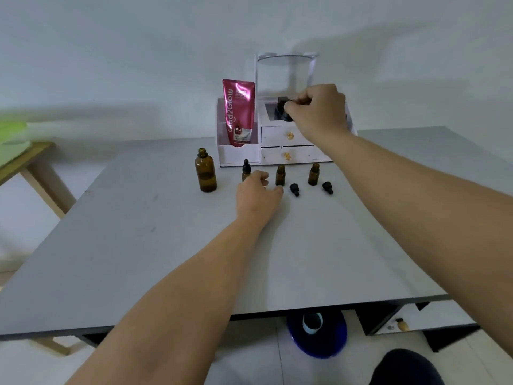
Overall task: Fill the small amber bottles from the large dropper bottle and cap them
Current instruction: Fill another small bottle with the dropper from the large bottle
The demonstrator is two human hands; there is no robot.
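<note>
The large amber bottle (205, 170) stands uncapped on the grey table (166, 259). To its right, a row of three small amber bottles: the first (246, 170) wears a black dropper cap, the second (280, 175) and third (313, 174) are uncapped. Two black dropper caps (294, 189) (327, 187) lie beside them. My left hand (256, 194) rests on the table in front of the capped bottle, fingers loosely curled, holding nothing that I can see. My right hand (316, 109) is raised over the white organizer (277, 140), pinching a black object (283, 109) at its top.
The white organizer has two drawers with gold knobs and a tall handle; a pink pouch (238, 112) stands in its left compartment. A wooden table (25, 162) is at far left. Below the near table edge lies a blue object (319, 334) on the floor.
</note>
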